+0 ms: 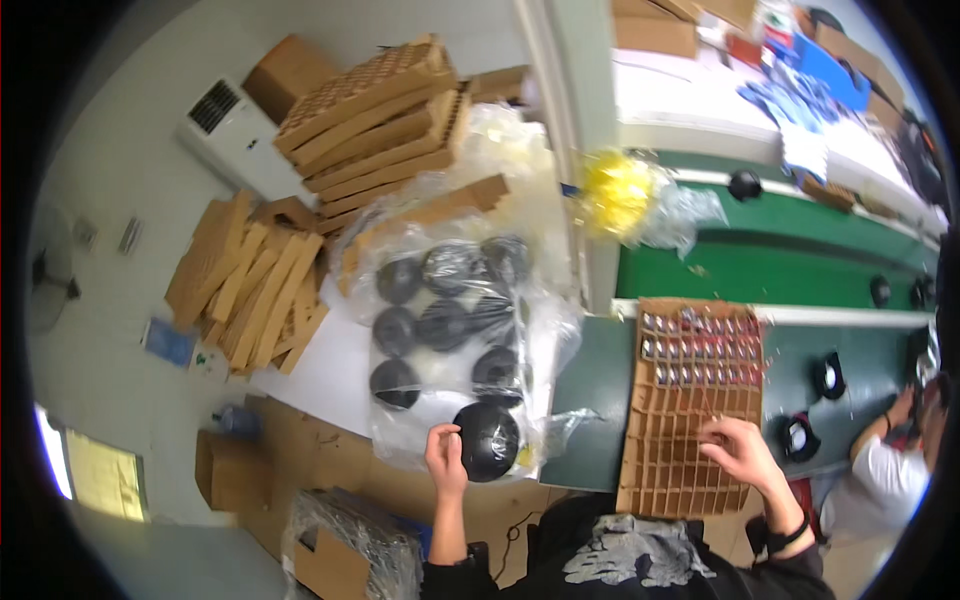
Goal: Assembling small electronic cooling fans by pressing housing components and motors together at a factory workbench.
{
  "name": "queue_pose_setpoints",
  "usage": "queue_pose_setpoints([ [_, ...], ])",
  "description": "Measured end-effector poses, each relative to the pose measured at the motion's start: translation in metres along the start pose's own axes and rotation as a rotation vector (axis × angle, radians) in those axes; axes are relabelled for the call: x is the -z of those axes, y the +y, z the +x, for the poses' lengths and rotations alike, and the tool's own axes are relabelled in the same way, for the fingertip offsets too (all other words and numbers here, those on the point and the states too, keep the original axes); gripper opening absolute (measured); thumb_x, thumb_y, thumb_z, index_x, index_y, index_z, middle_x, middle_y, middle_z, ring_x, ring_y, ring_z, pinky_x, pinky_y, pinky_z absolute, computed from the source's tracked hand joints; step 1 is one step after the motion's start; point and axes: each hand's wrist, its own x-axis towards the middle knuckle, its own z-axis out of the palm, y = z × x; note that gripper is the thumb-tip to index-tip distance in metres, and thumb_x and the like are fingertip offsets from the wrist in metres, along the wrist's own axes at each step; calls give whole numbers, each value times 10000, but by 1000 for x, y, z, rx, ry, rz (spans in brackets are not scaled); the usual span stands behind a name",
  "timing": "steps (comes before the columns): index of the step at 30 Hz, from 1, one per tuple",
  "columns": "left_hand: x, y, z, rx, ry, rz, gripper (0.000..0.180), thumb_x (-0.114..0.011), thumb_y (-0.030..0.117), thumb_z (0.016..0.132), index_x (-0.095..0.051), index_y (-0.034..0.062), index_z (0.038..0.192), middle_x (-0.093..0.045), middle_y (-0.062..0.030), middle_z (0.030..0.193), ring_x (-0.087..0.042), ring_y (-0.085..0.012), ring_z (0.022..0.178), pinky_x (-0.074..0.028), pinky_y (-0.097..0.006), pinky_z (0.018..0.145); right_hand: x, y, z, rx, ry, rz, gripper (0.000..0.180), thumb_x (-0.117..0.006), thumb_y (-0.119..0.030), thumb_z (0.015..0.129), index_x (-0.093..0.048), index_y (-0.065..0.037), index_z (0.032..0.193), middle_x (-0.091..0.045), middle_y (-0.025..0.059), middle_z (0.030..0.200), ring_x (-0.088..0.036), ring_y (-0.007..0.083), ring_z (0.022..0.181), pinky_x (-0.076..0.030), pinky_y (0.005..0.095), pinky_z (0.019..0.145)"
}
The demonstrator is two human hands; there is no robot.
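My left hand (447, 458) grips the edge of a glossy black round dome-shaped part (489, 443), held above the front of a plastic-covered stack. In that stack, several more black domes (397, 383) lie in rows under clear film. Over to the right, my right hand (738, 450) hovers above a cardboard divider tray (655, 450), its fingers bent together. Whatever they may hold is too small or hidden to make out. Small shiny metallic pieces (700, 349) with thin red wires fill the tray's far rows; the nearer cells look bare.
Stacked cardboard dividers (375, 120) rise behind the domes, with more cardboard (245, 285) at left. A green conveyor belt (780, 268) runs beyond the tray. Black ring-shaped parts (828, 377) lie right of it, near a co-worker's white sleeve (880, 490). A yellow plastic bag (615, 192) sits beside a post.
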Motion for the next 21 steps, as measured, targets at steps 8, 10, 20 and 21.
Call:
queue_pose_setpoints([
  [8, -118, 85, -31, 264, -371, -632, 272, -553, 260, 907, -479, 17, 1004, -553, -34, 819, -498, -78, 722, -388, -201, 643, -25, -71, 39, 582, 166, -155, 294, -710, -218, 767, -621, -91, 1017, -569, 26, 910, -567, 201, 785, -463, 323, 685],
  [10, -130, 94, -35, 283, -473, -663, 280, -552, 267, 908, -473, 18, 1008, -555, -36, 821, -493, -75, 710, -381, -196, 634, -20, -65, 34, 547, 192, -129, 297, -708, -210, 767, -623, -91, 1026, -573, 30, 928, -569, 209, 808, -464, 327, 703],
  [20, -175, 121, -38, 380, -561, -639, 167, -459, 181, 954, -480, 37, 1034, -544, -33, 892, -520, -83, 797, -432, -217, 713, -6, -65, -13, 423, 308, -192, 271, -739, -242, 754, -606, -64, 909, -565, 50, 885, -588, 246, 767, -479, 320, 687],
  [21, -179, 123, -38, 411, -548, -655, 151, -440, 164, 960, -484, 43, 1039, -539, -30, 906, -524, -87, 818, -439, -222, 733, -9, -65, -15, 417, 317, -195, 271, -739, -242, 754, -606, -64, 909, -565, 50, 885, -588, 246, 767, -479, 320, 687],
])
